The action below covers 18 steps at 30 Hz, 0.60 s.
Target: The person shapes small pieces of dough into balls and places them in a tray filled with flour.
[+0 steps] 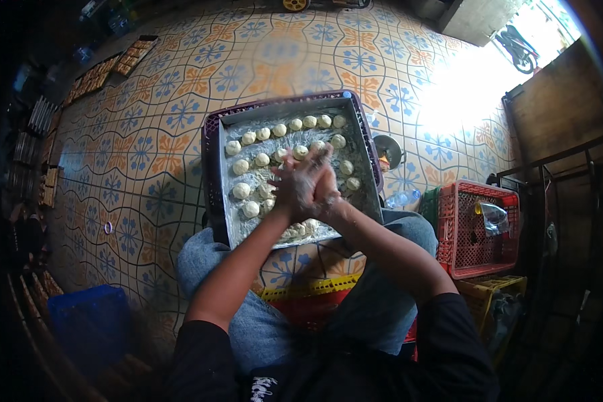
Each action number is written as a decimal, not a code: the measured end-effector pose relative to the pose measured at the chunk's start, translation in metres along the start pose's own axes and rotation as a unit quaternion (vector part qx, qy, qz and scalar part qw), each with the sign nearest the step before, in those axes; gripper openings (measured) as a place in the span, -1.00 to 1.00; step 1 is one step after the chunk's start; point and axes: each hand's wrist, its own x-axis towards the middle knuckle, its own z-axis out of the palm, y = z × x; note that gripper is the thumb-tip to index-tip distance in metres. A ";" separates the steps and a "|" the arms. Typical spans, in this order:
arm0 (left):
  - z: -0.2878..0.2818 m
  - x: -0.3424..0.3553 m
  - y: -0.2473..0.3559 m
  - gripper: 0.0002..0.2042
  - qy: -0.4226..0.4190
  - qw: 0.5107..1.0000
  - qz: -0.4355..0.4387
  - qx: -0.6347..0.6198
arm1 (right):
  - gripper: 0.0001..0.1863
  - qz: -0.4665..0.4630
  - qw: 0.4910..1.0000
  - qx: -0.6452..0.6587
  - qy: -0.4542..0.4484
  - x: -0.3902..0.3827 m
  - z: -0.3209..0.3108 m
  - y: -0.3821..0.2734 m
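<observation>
My left hand (293, 187) and my right hand (326, 182) are pressed palm to palm above a floured metal tray (231, 229). Whitish flour or dough coats the fingers. Whatever lies between the palms, if anything, is hidden. Several round pale dough balls (241, 191) stand in loose rows in the tray, with one row along its far side (279, 130). Beneath my wrists, at the near side, lies a clump of dough pieces (300, 230), partly covered by my hands. A dark purple plastic crate (212, 154) surrounds the tray and supports it between my knees.
A metal pan (388, 151) and a clear plastic bottle (403, 198) are on the tiled floor to the right. Beyond them stands a red crate (479, 251) holding a plastic bag (494, 219). At left are a blue bin (90, 321) and filled trays (135, 55).
</observation>
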 end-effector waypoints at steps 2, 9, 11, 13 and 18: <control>-0.048 -0.014 -0.031 -0.19 -0.002 0.979 -0.075 0.190 | -0.37 0.090 0.968 -0.088 0.218 -0.019 0.088 0.045; -0.122 0.018 -0.025 -0.53 0.144 0.975 -0.071 0.152 | -0.56 0.109 0.928 -0.310 0.174 -0.021 0.046 -0.002; -0.134 0.018 -0.025 -0.58 0.168 0.972 -0.082 0.145 | -0.50 0.041 0.880 -0.428 0.202 -0.014 0.065 -0.025; -0.142 0.018 -0.031 -0.69 0.220 0.963 -0.107 0.116 | -0.45 -0.062 0.851 -0.492 0.173 -0.005 0.093 -0.041; -0.163 0.010 -0.036 -0.77 0.268 0.955 -0.089 0.085 | -0.64 -0.247 0.810 -0.514 0.138 0.018 0.150 -0.011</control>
